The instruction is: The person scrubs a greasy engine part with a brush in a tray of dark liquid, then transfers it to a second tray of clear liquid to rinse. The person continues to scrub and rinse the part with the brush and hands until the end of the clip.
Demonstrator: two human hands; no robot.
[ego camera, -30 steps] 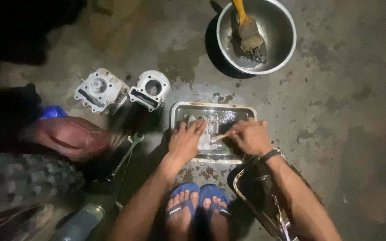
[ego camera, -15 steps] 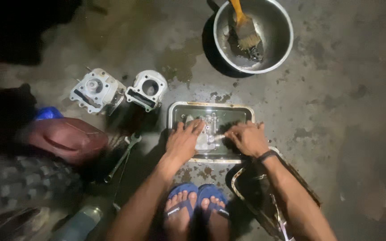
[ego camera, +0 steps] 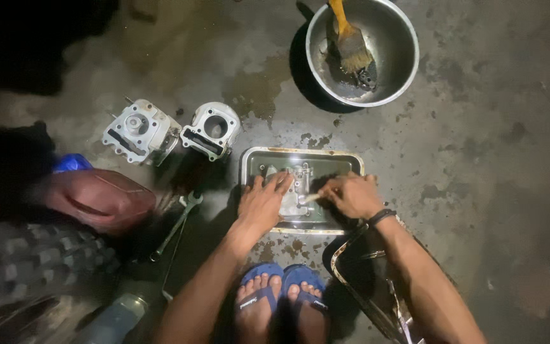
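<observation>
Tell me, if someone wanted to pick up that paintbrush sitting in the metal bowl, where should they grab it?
Probably by the orange handle of the paintbrush, coming from above at the far side of the metal bowl. The handle slants up over the bowl's rim, free and apparently dry, while the bristles lie low in the dark, dirty liquid at the bottom.

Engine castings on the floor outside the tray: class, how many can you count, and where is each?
2. A cylinder head lies at the left, and a cylinder block is right beside it, both above the wrench. Others may be hidden in the dark left side.
</observation>
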